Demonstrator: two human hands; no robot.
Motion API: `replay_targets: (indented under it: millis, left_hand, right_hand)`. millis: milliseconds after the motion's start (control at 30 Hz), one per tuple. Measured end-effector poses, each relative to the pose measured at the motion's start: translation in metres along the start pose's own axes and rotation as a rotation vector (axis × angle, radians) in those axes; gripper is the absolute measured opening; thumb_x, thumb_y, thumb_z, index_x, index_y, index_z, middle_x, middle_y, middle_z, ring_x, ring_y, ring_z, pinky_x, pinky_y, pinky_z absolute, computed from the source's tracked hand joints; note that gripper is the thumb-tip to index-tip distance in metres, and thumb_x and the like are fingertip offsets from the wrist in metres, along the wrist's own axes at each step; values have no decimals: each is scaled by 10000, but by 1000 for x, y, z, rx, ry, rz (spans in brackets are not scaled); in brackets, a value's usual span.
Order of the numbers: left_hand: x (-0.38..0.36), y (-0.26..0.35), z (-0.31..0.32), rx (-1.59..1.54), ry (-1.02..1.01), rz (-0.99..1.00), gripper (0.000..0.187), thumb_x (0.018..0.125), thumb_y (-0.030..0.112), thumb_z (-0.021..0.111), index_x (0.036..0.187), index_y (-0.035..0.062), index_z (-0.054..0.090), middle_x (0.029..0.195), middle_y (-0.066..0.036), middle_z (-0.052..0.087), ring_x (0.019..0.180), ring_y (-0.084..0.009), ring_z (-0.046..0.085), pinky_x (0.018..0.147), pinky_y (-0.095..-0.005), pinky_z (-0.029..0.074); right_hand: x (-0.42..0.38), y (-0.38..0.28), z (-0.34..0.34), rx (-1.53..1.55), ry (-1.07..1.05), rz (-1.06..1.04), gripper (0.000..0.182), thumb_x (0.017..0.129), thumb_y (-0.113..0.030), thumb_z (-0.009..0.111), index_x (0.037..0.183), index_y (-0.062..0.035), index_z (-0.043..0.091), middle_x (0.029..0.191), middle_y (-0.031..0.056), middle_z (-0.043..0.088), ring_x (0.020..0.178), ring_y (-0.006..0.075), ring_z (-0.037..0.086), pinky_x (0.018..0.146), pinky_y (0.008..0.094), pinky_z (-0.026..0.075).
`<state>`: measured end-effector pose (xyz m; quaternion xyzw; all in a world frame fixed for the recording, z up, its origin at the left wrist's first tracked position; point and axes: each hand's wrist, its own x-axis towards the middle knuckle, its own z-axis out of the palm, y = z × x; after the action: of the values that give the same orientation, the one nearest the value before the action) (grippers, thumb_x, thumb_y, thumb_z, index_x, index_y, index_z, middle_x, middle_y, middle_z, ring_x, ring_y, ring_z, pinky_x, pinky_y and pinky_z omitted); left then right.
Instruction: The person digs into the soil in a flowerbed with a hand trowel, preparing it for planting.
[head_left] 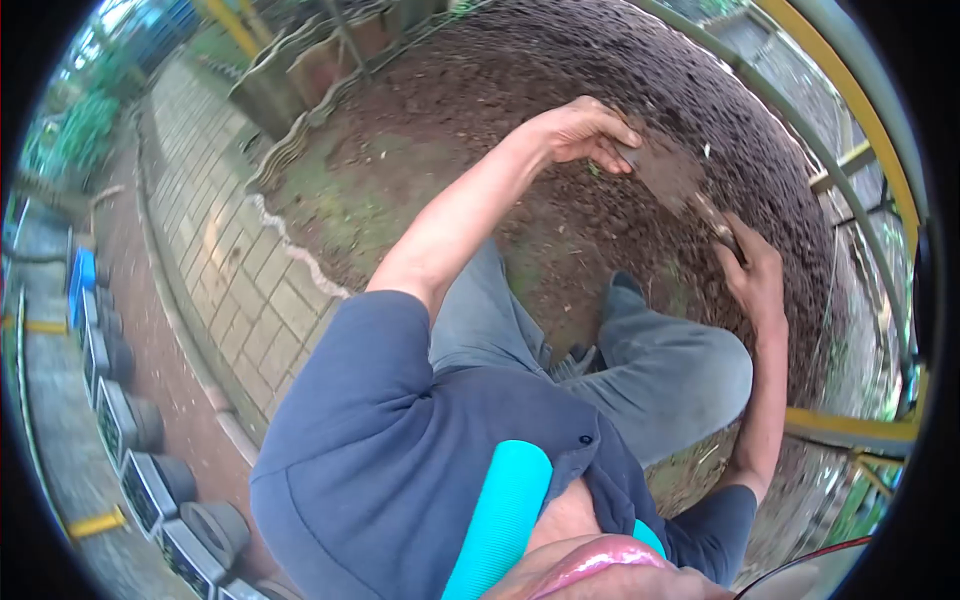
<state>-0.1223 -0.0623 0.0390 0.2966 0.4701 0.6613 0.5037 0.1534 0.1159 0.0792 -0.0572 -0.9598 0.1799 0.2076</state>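
Observation:
A hand trowel with a wide, soil-caked blade [668,178] is held out over the dark, loose soil. My right hand [755,268] is closed around its handle [712,218], to the right of the blade. At the blade's far end, the fingers of my left hand [590,135] are pinched together against the edge, where a small grey patch shows. Whether those fingers also hold something small cannot be made out. Beneath both hands lies the soil bed [560,215], with bits of leaf and green growth on it.
My bent knees [665,375] are close below the hands. Wavy edging [285,235] separates the bed from a brick path [235,290] on the left. Plant pots [215,530] line the lower left. Yellow and green rails [850,150] curve along the right.

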Motion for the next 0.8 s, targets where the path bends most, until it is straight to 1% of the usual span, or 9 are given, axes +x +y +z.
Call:
replay_targets:
  millis: [67,167,400,433,533,633,733,767,800]
  left_hand:
    - [-14,12,-2,131,28,6,283,781,33,697,990,-132,600,835,-238,661,694,-269,697,576,-295,610]
    - [-24,18,3,314,116,-109,242,789,8,686,968,-133,604,813,-229,661,686,-254,696,580,-277,611]
    - [-48,0,-11,482,167,-156,251,792,27,689,948,-148,596,787,-197,658,595,-211,669,502,-294,577]
    - [-51,-3,-13,481,182,-152,360,779,37,697,1039,-173,562,783,-198,659,575,-210,660,486,-298,569]
    - [-52,-9,-14,503,227,-206,478,785,49,696,1140,-199,496,832,-206,661,607,-225,671,503,-303,575]
    - [-55,-13,-12,447,207,-160,503,818,53,659,1214,-181,456,917,-238,650,671,-240,683,554,-306,594]
    - [-61,-1,-27,19,66,-88,412,857,45,599,1209,-139,489,965,-254,635,735,-255,688,621,-313,609]
    - [-64,4,-32,-32,106,-34,319,850,-1,561,1151,-106,554,953,-232,639,745,-256,685,659,-317,615]
    - [-63,4,-40,59,247,14,291,832,-19,565,1111,-101,575,947,-216,643,740,-254,684,663,-317,614]
  right_hand:
    - [7,-11,-8,-100,-36,-84,380,791,-144,676,1139,-5,612,918,180,654,806,330,642,698,380,501]
    - [21,-19,-16,-217,-93,-138,372,804,-171,680,1137,-19,615,850,167,642,748,329,631,661,394,493]
    - [30,-34,-4,-280,-228,-146,345,828,-213,661,1127,-47,616,770,159,609,702,343,614,638,425,483]
    - [32,-37,-2,-289,-238,-143,333,830,-216,657,1114,-48,617,769,158,607,701,345,613,637,427,482]
    - [32,-46,-2,-329,-259,-134,297,836,-222,647,1074,-47,619,766,156,602,706,347,610,638,429,478]
    - [34,-53,2,-359,-221,-140,265,843,-217,636,1038,-39,615,774,161,596,731,348,606,655,426,474]
    - [30,-55,2,-274,-161,-95,243,851,-202,623,1016,-24,608,818,174,595,775,361,596,682,422,470]
    - [27,-54,2,-211,-159,-52,242,854,-199,620,1014,-18,605,840,179,596,786,365,592,690,418,467]
    - [26,-54,1,-150,-157,-5,241,856,-196,617,1011,-12,603,862,183,597,797,369,588,697,415,465]
